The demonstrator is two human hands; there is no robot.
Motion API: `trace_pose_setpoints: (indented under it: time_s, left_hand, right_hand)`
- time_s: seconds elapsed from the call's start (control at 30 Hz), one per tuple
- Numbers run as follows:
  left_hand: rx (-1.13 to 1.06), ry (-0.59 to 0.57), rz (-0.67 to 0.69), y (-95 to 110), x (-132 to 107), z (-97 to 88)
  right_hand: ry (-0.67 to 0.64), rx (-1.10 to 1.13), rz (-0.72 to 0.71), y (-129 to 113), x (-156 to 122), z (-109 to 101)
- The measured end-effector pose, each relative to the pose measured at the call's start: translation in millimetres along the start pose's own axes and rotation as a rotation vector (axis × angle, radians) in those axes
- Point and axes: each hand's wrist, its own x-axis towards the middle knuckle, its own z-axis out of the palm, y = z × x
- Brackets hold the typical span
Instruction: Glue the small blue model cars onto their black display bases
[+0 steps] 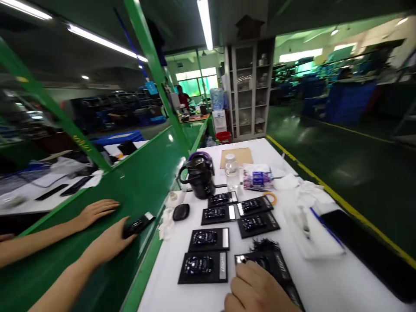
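Observation:
My left hand (pixel 109 240) reaches over the green surface on the left, closed round a dark model car (pixel 138 225) on a black base with a silver label. At the bottom, my right hand (pixel 256 288) has its fingers curled at the end of another model car's black base (pixel 280 265); the hand covers part of that car. A black fringed bundle (pixel 264 245) lies just behind it. Two more model cars on bases (pixel 198 264) (pixel 204 237) sit to the left of my right hand. Farther back, several others (pixel 255 222) stand in two columns.
Another person's hand (pixel 97 212) rests on the green panel at left. On the white table (pixel 162 290) are a black jug (pixel 199 180), a clear bottle (pixel 232 171), a tissue pack (pixel 258 177), an orange tape ring (pixel 272 198), a black case (pixel 181 212) and a long black slab (pixel 367 251).

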Motion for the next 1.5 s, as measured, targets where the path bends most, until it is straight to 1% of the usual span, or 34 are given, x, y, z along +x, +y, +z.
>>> trace_pose_setpoints:
  time_s: [0.07, 0.13, 0.2, 0.23, 0.27, 0.3, 0.33, 0.37, 0.4, 0.43, 0.47, 0.5, 0.57, 0.63, 0.67, 0.73, 0.8, 0.83, 0.87, 0.9, 0.93, 0.97, 1.0, 1.03, 1.1, 1.17, 1.23, 1.3, 1.37, 1.43, 1.47, 1.5]
  left_hand:
    - [-0.1, 0.045, -0.048, -11, -23, 7.1]
    - [-0.285, 0.122, -0.161, -15, -39, 12.4]
    - [-0.379, 0.147, -0.273, -10, -49, 12.1]
    - [-0.387, 0.149, -0.317, -5, -53, 9.5]
    - [-0.389, 0.151, -0.352, 1, -57, 5.7]
    - [-0.393, 0.166, -0.381, 8, -62, 0.8]
    - [-0.406, 0.188, -0.409, 14, -67, -4.8]
    - [-0.431, 0.203, -0.437, 21, -73, -10.6]
    - [-0.473, 0.211, -0.456, 29, -81, -16.5]
    - [-0.533, 0.207, -0.459, 36, -89, -22.1]
    - [-0.608, 0.193, -0.443, 45, -99, -27.2]
    - [-0.69, 0.175, -0.41, 54, -109, -31.6]
    - [-0.843, 0.141, -0.308, 78, -134, -36.8]
    - [-0.919, 0.148, -0.211, 110, -163, -35.7]
    - [-0.929, 0.164, -0.164, 129, -179, -32.7]
    - [-0.814, 0.284, -0.013, 170, -211, -22.8]
    - [-0.62, 0.37, 0.179, 213, -238, -11.2]
    - [-0.542, 0.416, 0.274, 232, -248, -6.1]
    - [-0.496, 0.449, 0.377, 248, -256, -2.0]
    - [-0.471, 0.473, 0.465, 262, -261, 1.0]
    - [-0.46, 0.494, 0.521, 272, -264, 2.8]
    - [-0.455, 0.509, 0.562, 280, -265, 3.7]
    - [-0.445, 0.52, 0.587, 285, -266, 4.0]
    - [-0.426, 0.528, 0.605, 288, -265, 3.9]
    - [-0.371, 0.531, 0.645, 291, -264, 3.7]
    - [-0.323, 0.499, 0.664, 294, -263, 4.9]
    - [-0.314, 0.446, 0.635, 298, -262, 7.6]
    - [-0.334, 0.408, 0.588, 303, -261, 10.8]
    - [-0.356, 0.411, 0.572, 306, -258, 13.8]
    - [-0.348, 0.442, 0.616, 304, -255, 16.6]
    - [-0.338, 0.466, 0.645, 302, -254, 18.1]
    - [-0.329, 0.489, 0.67, 299, -253, 19.8]
  right_hand:
    - [0.018, -0.001, 0.022, 8, 20, -22]
    - [0.044, 0.034, 0.124, 22, 33, -48]
    - [0.137, 0.055, 0.289, 43, 36, -71]
    - [0.184, 0.043, 0.376, 55, 32, -81]
    - [0.223, 0.015, 0.484, 69, 26, -89]
    - [0.229, -0.012, 0.625, 82, 17, -94]
    - [0.195, -0.025, 0.774, 94, 6, -97]
    - [0.116, 0.0, 0.911, 104, -5, -97]
    - [0.019, 0.06, 1.003, 113, -17, -96]
    - [-0.062, 0.131, 1.064, 120, -28, -92]
    - [-0.123, 0.2, 1.095, 125, -37, -88]
    - [-0.155, 0.258, 1.106, 130, -44, -83]
    - [-0.143, 0.325, 1.116, 135, -50, -76]
    - [-0.071, 0.374, 1.126, 136, -46, -76]
    - [-0.017, 0.403, 1.131, 134, -42, -80]
    - [0.11, 0.482, 1.119, 126, -29, -93]
    - [0.205, 0.703, 1.05, 112, -14, -109]
    - [0.212, 0.866, 0.997, 103, -6, -116]
    - [0.162, 0.992, 0.954, 94, 2, -121]
    - [0.072, 1.061, 0.934, 85, 9, -124]
    - [-0.034, 1.118, 0.929, 77, 15, -123]
    - [-0.132, 1.156, 0.946, 70, 19, -120]
    - [-0.197, 1.215, 0.977, 65, 21, -116]
    - [-0.221, 1.299, 1.016, 60, 21, -110]
    - [-0.188, 1.462, 1.097, 55, 19, -98]
    - [-0.132, 1.506, 1.171, 51, 14, -90]
    - [-0.118, 1.483, 1.205, 46, 12, -87]
    - [-0.121, 1.457, 1.226, 42, 11, -89]
    - [-0.17, 1.435, 1.216, 41, 10, -94]
    - [-0.247, 1.372, 1.155, 49, 7, -98]
    - [-0.234, 1.289, 1.137, 56, 5, -99]
    - [-0.171, 1.178, 1.142, 67, 1, -99]
